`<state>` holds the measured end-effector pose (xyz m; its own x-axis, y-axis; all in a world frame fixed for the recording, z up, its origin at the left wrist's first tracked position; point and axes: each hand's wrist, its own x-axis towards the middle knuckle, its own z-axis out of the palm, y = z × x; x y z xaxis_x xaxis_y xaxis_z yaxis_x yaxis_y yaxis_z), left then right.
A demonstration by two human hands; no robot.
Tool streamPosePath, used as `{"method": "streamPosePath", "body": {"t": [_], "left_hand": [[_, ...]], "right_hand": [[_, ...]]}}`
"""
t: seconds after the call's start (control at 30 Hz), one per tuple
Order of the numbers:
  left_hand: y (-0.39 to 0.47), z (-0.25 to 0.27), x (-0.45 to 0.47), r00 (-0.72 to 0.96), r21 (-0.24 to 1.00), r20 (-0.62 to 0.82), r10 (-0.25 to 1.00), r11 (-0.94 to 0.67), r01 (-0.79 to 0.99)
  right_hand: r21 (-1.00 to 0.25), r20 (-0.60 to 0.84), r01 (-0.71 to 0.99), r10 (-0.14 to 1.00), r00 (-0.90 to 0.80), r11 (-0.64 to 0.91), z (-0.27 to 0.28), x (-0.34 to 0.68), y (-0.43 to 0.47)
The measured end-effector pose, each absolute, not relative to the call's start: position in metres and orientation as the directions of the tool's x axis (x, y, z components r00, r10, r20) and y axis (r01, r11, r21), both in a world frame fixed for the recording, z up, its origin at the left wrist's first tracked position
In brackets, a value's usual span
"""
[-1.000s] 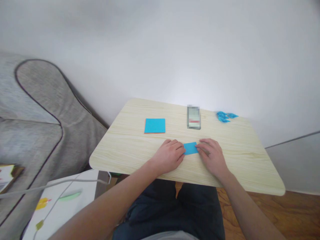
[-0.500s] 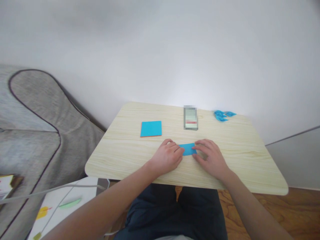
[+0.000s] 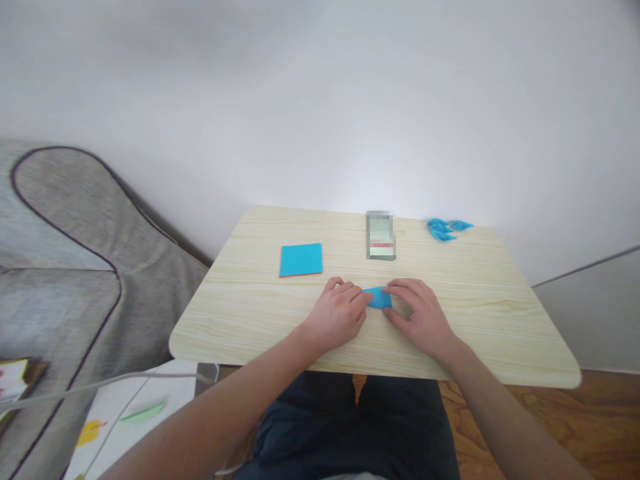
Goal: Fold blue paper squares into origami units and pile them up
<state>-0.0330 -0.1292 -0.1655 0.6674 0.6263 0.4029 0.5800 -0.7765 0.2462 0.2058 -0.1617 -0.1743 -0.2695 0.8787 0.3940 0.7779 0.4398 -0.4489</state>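
Observation:
A folded piece of blue paper [image 3: 380, 298] lies on the wooden-topped table [image 3: 240, 300], between my two hands. My left hand [image 3: 340, 312] is closed over its left end, fingers curled and pressing on it, so that end is hidden. At the right end, my right hand [image 3: 419, 313] holds the paper with thumb at the lower corner and fingertips at the upper one. Up and to the left is a stack of blue paper sheets [image 3: 301, 260] with a reddish edge under it. Several folded blue paper pieces [image 3: 441, 229] rest at the back right.
A phone [image 3: 381, 237], its screen blurred out, lies near the table's back edge against the white wall [image 3: 320, 120]. To the left is a grey sofa [image 3: 75, 227]. A pale cable [image 3: 110, 379] runs past a white surface [image 3: 170, 387] at lower left.
The right end of the paper now looks slanted, its upper corner turned in under my right fingertips. My left fingers have shifted slightly right along the paper.

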Motion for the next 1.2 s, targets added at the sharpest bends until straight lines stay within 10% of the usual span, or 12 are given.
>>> {"method": "streamPosePath", "body": {"t": [0.2, 0.33, 0.8, 1.2], "left_hand": [[-0.134, -0.160, -0.029, 0.412, 0.752, 0.355, 0.839, -0.518, 0.408], [-0.140, -0.155, -0.026, 0.384, 0.976, 0.099, 0.918, -0.165, 0.143], [-0.135, -0.155, -0.030, 0.390, 0.734, 0.562, 0.730, -0.657, 0.172], [-0.140, -0.147, -0.024, 0.251, 0.837, 0.488, 0.836, -0.530, 0.137]], "right_hand": [[-0.730, 0.375, 0.560, 0.915, -0.151, 0.392, -0.163, 0.199, -0.154], [-0.964, 0.105, 0.241, 0.993, -0.049, 0.114, -0.153, 0.193, -0.151], [-0.973, -0.229, 0.015, 0.953, -0.200, -0.231, -0.140, 0.191, -0.143], [-0.974, -0.131, -0.188, 0.991, -0.001, -0.129, -0.143, 0.174, -0.166]]}}
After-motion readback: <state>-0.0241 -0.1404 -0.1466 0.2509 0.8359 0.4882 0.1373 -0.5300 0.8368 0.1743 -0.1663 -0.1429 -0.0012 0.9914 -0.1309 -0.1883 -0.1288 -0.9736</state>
